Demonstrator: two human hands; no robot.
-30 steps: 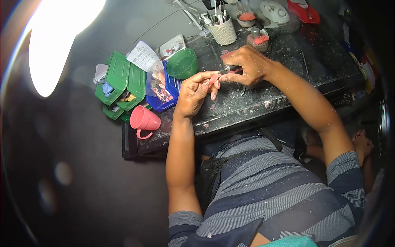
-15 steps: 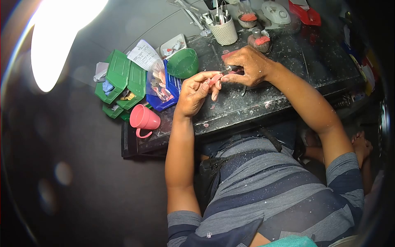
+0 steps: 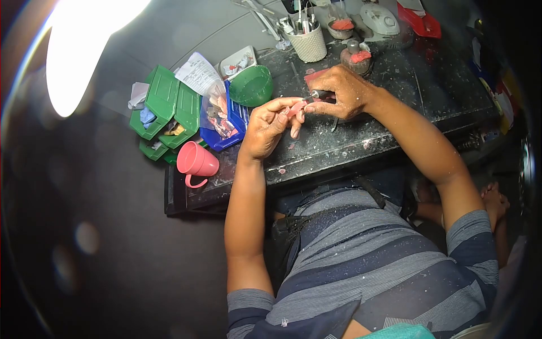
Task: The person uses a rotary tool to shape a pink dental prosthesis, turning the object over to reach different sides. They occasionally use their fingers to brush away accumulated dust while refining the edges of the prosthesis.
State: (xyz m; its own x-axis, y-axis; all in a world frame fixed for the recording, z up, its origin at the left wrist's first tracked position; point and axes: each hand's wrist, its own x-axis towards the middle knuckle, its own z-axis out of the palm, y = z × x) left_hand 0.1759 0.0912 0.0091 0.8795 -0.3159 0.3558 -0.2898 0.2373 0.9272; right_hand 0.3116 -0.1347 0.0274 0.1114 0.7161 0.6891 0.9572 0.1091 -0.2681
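Over the dusty black bench (image 3: 384, 133), both my hands meet at a small pink denture-like piece (image 3: 296, 108). My left hand (image 3: 265, 130) pinches this piece between thumb and fingertips, palm turned partly up. My right hand (image 3: 344, 93) is closed around a dark handheld tool with a metal collar (image 3: 314, 96). The tool's tip points at the pink piece; whether it touches is too small to tell. A flat pink sheet (image 3: 315, 75) lies just behind my right hand, which partly hides it.
To the left stand green bins (image 3: 164, 107), a blue bin (image 3: 240, 121), a green bowl (image 3: 251, 86) and a pink mug (image 3: 197, 159). Behind are a tool cup (image 3: 307, 46), a glass jar (image 3: 355, 65) and a red tray (image 3: 420, 22). A bright lamp (image 3: 84, 51) hangs upper left. Another person's hand (image 3: 495, 200) shows right.
The view has shifted very slightly. Both hands keep the same hold and nearly the same position, with the tool still at the pink piece.
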